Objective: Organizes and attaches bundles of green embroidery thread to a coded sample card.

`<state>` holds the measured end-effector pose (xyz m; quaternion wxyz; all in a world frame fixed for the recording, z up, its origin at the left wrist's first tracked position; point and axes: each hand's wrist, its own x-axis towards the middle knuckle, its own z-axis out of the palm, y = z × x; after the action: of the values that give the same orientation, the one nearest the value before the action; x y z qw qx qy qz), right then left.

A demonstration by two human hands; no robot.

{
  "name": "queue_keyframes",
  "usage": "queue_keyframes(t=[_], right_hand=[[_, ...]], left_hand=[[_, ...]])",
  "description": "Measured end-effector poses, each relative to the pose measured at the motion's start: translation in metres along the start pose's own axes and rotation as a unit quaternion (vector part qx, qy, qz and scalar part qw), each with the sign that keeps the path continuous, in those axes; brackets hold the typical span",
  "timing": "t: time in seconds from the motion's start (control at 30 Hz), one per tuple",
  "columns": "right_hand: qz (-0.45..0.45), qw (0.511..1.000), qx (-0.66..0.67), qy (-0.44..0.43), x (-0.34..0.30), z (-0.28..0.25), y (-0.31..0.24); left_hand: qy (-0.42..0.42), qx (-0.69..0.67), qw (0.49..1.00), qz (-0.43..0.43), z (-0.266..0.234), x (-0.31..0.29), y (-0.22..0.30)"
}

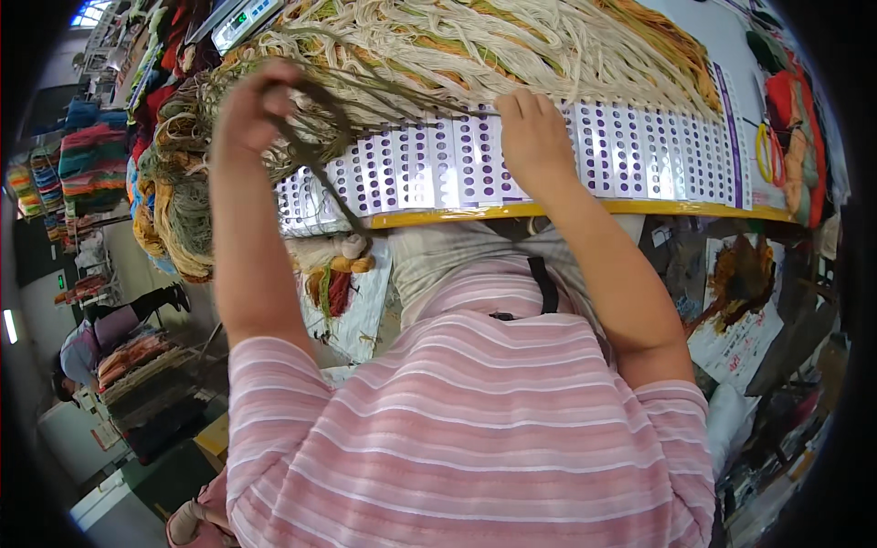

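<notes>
Olive-green yarn between two hands, over white hole-punched cards

Item 1: olive-green yarn (315, 169), worked length. Position: looped beside the left hand, passing over the left part of the cards and down across the table's front edge.

Item 2: left hand (256, 105), raised at the left end of the cards. Fingers curled, gripping the yarn near the fingertips; exact finger contact blurred.

Item 3: right hand (534, 142), low over the middle of the cards. Fingers bent and close together, tips at the ends of thin olive strands (402, 87) running in from the left. Whether they pinch these cannot be told; the thumb is hidden.

Item 4: hole-punched cards (639, 160), white, with rows of purple-rimmed holes, laid side by side along the table's front.

Item 5: yarn heap (475, 41), cream, orange and green, spread behind the cards, its strands meeting their far edge.

Item 6: table edging (438, 218), yellow, curved by the lens.

Item 7: digital scale (247, 27), lit green display, upper left.

Item 8: red yarn (781, 96), right end of the table, beside yellow loop handles (766, 153).

Item 9: stacked coloured skeins (91, 155), far left; below them, another person (82, 352), bending.
</notes>
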<state>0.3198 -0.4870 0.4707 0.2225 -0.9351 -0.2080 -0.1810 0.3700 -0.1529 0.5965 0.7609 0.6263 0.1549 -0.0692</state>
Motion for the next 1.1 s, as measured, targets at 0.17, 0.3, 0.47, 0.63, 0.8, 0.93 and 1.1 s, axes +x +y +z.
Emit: queue_keyframes(t=[0.17,0.3,0.47,0.63,0.8,0.93,1.1], right_hand=[[-0.003,1.0,0.014,-0.012,0.002,0.004,-0.005],[0.013,0.998,0.057,0.026,0.0,-0.001,-0.004],[0.082,0.938,0.322,0.102,0.017,-0.067,-0.056],[0.177,0.792,0.583,-0.049,0.024,-0.095,-0.085],[0.234,0.7,0.672,-0.057,0.019,-0.099,-0.088],[0.223,0.664,0.709,-0.086,0.016,-0.105,-0.087],[0.216,0.664,0.71,-0.09,0.016,-0.104,-0.085]], left_hand=[[0.194,0.173,0.949,0.18,-0.073,0.056,0.068],[0.232,0.574,0.782,0.075,0.014,0.035,0.047],[-0.151,-0.052,0.987,-0.01,0.124,-0.072,-0.004],[-0.336,-0.174,0.923,-0.07,0.143,-0.1,-0.032],[-0.324,-0.211,0.918,-0.085,0.137,-0.103,-0.039],[-0.334,-0.218,0.912,-0.101,0.132,-0.107,-0.038],[-0.401,-0.2,0.89,-0.079,0.123,-0.101,-0.044]])
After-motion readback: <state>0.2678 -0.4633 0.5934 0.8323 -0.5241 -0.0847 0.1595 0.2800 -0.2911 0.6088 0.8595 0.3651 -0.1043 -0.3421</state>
